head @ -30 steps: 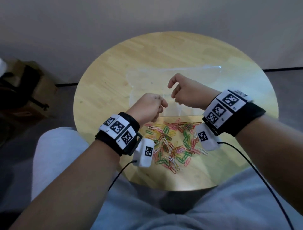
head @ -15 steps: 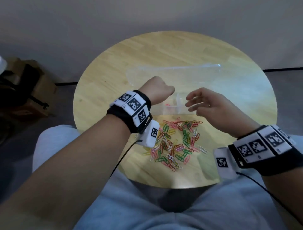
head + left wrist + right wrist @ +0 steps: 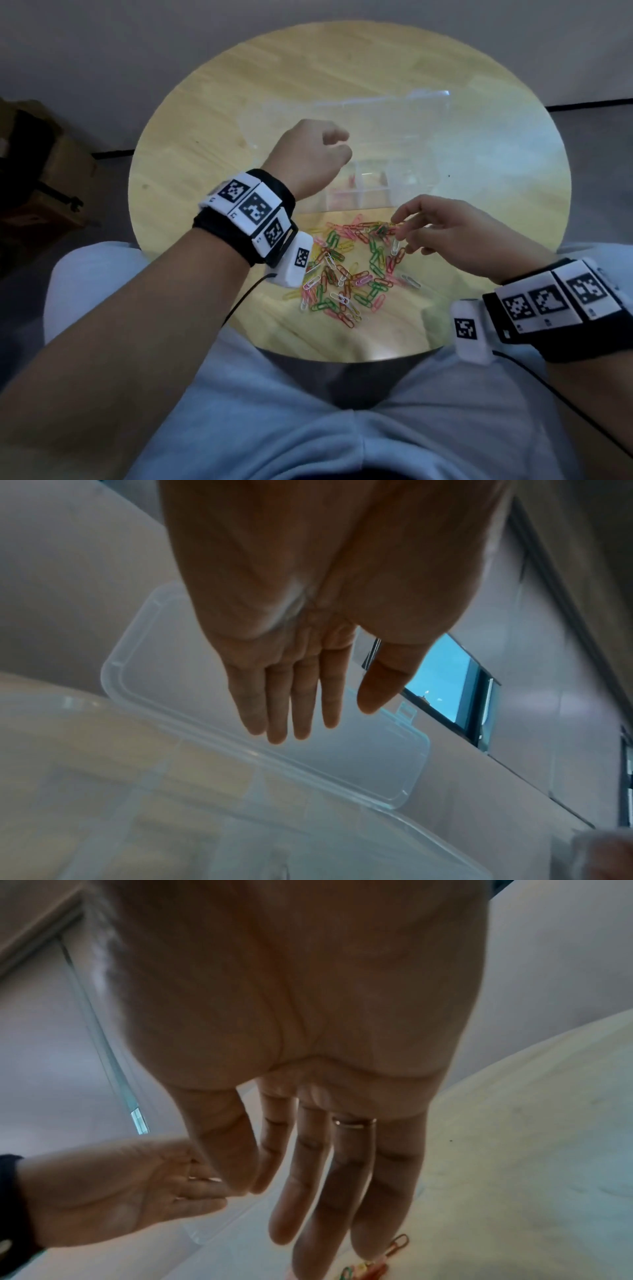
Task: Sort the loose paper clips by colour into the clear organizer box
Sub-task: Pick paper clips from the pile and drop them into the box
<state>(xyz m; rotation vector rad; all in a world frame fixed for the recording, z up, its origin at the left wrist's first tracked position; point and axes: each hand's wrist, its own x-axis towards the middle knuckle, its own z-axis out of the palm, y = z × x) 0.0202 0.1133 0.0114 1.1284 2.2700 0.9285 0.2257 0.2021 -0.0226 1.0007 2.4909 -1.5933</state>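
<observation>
Loose paper clips [image 3: 346, 274] in pink, green, yellow, white and orange lie heaped on the near part of the round wooden table [image 3: 212, 137]. Behind the heap stands the clear organizer box [image 3: 373, 202], its lid [image 3: 356, 106] lying open at the back. A few pink clips [image 3: 339, 198] show in a front compartment. My left hand [image 3: 315, 154] hovers over the box's left part. In the left wrist view the left hand [image 3: 346, 715] has straight fingers and holds nothing. My right hand [image 3: 397, 229] reaches onto the heap's far right edge, fingers relaxed, with nothing seen between thumb and forefinger [image 3: 250, 1188].
A cardboard box [image 3: 44, 178] with dark items sits on the floor at the left. My lap in grey trousers [image 3: 308, 411] lies under the table's near edge. Cables [image 3: 239, 301] hang from both wrist cameras. The table's far and right parts hold nothing but bare wood.
My right hand has drawn back from the box and come down onto the clip heap. My left hand has moved from the box's front to above its left part.
</observation>
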